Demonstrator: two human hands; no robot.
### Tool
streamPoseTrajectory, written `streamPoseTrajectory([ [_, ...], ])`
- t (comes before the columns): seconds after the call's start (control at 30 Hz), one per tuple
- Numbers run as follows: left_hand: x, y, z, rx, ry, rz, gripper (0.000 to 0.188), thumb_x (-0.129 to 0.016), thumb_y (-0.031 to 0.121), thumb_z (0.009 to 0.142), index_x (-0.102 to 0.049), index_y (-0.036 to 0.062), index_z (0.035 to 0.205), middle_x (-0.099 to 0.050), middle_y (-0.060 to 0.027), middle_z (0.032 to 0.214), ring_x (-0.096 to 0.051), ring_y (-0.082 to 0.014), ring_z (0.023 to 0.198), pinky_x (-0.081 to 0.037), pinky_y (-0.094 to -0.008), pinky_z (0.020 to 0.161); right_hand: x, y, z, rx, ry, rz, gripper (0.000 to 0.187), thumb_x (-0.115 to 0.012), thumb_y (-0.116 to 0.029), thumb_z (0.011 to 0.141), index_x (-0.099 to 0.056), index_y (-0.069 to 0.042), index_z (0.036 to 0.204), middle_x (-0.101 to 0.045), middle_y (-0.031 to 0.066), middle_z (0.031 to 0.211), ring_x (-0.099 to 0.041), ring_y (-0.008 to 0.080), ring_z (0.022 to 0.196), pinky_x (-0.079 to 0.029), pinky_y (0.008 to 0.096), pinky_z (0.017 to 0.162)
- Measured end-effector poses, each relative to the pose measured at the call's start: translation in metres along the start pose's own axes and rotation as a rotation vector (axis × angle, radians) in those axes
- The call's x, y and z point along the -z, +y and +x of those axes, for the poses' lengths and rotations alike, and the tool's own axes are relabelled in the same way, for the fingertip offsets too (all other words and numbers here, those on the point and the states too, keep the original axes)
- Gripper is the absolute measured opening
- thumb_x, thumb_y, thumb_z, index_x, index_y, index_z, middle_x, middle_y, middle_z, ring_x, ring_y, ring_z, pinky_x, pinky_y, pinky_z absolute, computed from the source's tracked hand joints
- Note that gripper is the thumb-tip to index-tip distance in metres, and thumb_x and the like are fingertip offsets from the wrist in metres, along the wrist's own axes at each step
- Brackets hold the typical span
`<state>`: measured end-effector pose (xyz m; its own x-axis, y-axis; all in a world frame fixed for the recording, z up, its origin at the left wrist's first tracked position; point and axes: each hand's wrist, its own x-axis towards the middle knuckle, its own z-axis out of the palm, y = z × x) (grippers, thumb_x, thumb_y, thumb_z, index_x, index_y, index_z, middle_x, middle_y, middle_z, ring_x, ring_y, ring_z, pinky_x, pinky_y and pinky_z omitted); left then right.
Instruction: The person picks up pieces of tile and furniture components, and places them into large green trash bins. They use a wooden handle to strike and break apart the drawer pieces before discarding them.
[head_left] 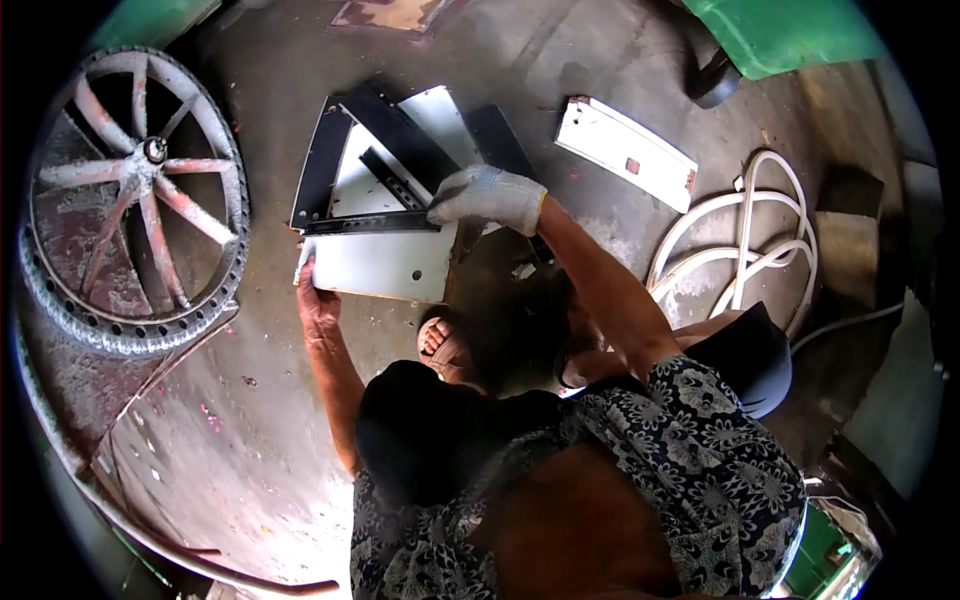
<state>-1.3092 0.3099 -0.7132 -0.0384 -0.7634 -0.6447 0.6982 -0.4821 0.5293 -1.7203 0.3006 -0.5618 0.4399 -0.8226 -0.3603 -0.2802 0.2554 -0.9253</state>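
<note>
My left hand [318,302], bare, grips the left end of a white panel [375,268] with a round hole near its right end. A black drawer slide [370,222] lies along the panel's far edge. In a pale work glove, my right hand [488,197] closes over the slide's right end; its fingertips are partly hidden. Just beyond, a black board [400,137] slants across other white and dark boards. A shorter black rail [392,180] lies at an angle among them.
A large spoked wheel [150,160] stands at the left, above a curved pipe [200,565]. On the right, a white board [627,152] lies on the floor near a coiled pale hose [745,235]. A green object [790,35] is at the far right. My sandalled foot [440,345] is near the panel.
</note>
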Motion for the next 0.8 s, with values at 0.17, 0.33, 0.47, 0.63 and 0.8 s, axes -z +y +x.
streamPoseTrajectory([
  [0.17, 0.014, -0.012, 0.007, 0.057, -0.004, -0.066, 0.029, -0.075, 0.016, 0.093, -0.069, 0.006, 0.119, -0.077, -0.0038, 0.109, -0.076, -0.0166, 0.093, -0.067, -0.032, 0.075, 0.002, 0.012, 0.001, 0.297, -0.034, -0.606, 0.033, -0.063, -0.037, 0.1, -0.072, -0.028, 0.13, -0.061, 0.0196, 0.139, -0.056, 0.0379, 0.127, -0.043, 0.0379, 0.11],
  [0.33, 0.019, -0.003, 0.01, 0.014, 0.026, -0.059, 0.026, -0.073, 0.015, 0.094, -0.069, 0.0049, 0.117, -0.076, -0.0055, 0.108, -0.075, -0.019, 0.094, -0.067, -0.034, 0.078, -0.013, 0.012, 0.008, -0.179, -0.052, -0.008, 0.053, -0.07, -0.045, 0.092, -0.07, -0.009, 0.131, -0.069, 0.0186, 0.126, -0.064, 0.0317, 0.112, -0.049, 0.0358, 0.1],
  [0.47, -0.011, -0.006, 0.018, -0.024, 0.013, 0.068, 0.024, -0.07, 0.016, 0.096, -0.067, 0.0056, 0.117, -0.074, -0.0045, 0.108, -0.074, -0.0193, 0.093, -0.066, -0.0345, 0.077, -0.015, 0.051, -0.01, -0.148, -0.066, 0.172, 0.054, -0.071, -0.04, 0.092, -0.068, -0.001, 0.128, -0.073, 0.0136, 0.118, -0.067, 0.0286, 0.109, -0.051, 0.0373, 0.098],
  [0.63, -0.002, 0.017, -0.002, -0.124, 0.031, 0.077, 0.029, -0.069, 0.024, 0.097, -0.066, 0.0085, 0.121, -0.074, -0.0039, 0.111, -0.073, -0.0198, 0.099, -0.063, -0.0358, 0.084, -0.05, 0.018, -0.01, -0.29, -0.183, 0.622, 0.032, -0.072, -0.005, 0.087, -0.066, -0.001, 0.118, -0.072, 0.0139, 0.106, -0.072, 0.0224, 0.076, -0.058, 0.0349, 0.064],
  [0.8, -0.06, 0.008, -0.071, -0.107, -0.022, 0.001, 0.08, -0.055, 0.064, 0.099, -0.048, 0.0027, 0.149, -0.057, -0.012, 0.146, -0.055, -0.0272, 0.133, -0.046, -0.0426, 0.11, -0.088, 0.018, -0.013, -0.128, -0.165, 0.748, 0.025, -0.058, -0.02, 0.1, -0.061, -0.004, 0.119, -0.068, 0.0114, 0.09, -0.063, 0.0161, 0.058, -0.052, 0.0306, 0.049],
])
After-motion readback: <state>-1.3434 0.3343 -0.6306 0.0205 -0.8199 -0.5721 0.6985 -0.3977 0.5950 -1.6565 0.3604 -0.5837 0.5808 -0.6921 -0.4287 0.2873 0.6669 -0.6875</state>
